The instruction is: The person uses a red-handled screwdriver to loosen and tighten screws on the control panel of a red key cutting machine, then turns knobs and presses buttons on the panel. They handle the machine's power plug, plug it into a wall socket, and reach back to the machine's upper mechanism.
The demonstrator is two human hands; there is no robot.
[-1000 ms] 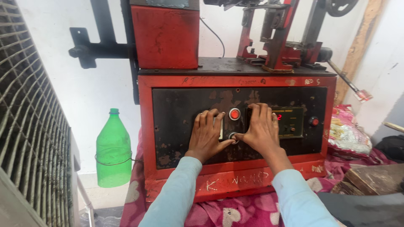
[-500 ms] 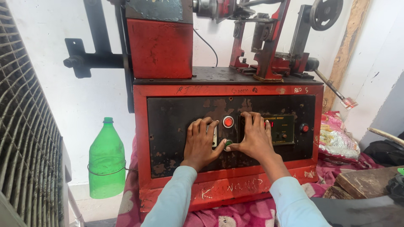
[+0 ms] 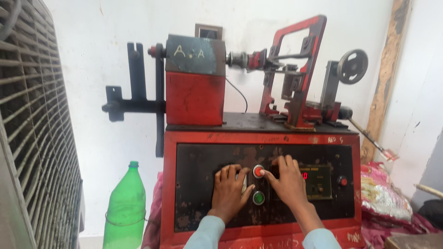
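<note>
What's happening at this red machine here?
A person stands at a worn red machine and has both hands on its black control panel. The left hand lies flat on the panel beside two round buttons. The right hand has its thumb on the red button, while the green button below sits untouched between the hands. A small display to the right glows with red digits. A green plastic bottle stands on the floor to the left.

Round red push-button (image 3: 258, 171) above a green one (image 3: 259, 198) on the red machine's upright black panel (image 3: 198, 184).
</note>
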